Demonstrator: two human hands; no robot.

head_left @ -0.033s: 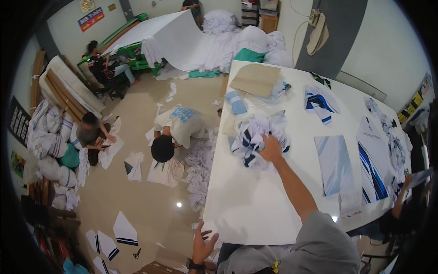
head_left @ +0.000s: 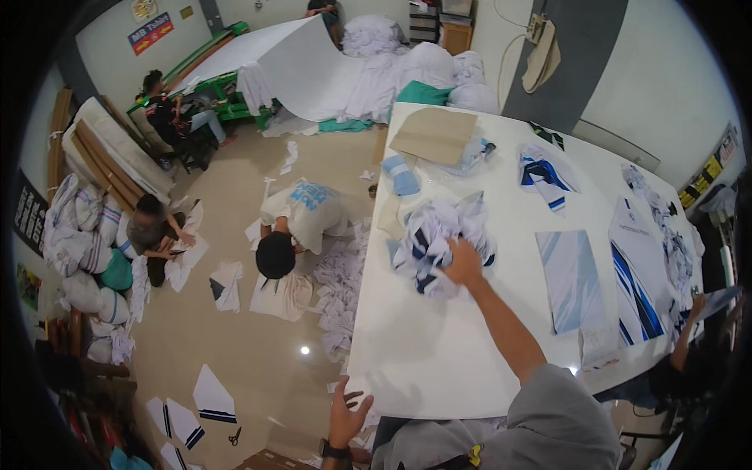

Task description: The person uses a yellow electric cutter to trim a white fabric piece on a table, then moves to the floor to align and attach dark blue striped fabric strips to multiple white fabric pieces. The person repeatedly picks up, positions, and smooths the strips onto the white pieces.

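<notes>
On the white table (head_left: 423, 352) lies a crumpled heap of white fabric pieces (head_left: 433, 223) with navy and light-blue patches. My right hand (head_left: 464, 265) reaches across the table to the heap's near right side, its fingers closed into the cloth. Fingertips are partly hidden in the folds. My left hand (head_left: 346, 413), with a dark watch on the wrist, is held by the table's near left corner. Its fingers are spread and nothing is in them.
A beige pattern sheet (head_left: 435, 135) and a light-blue folded cloth (head_left: 402, 175) lie beyond the heap. Cut panels, one light blue (head_left: 568, 282), lie to the right. Left of the table, a person (head_left: 301, 219) bends over floor cloth; scissors (head_left: 234, 436) lie nearer.
</notes>
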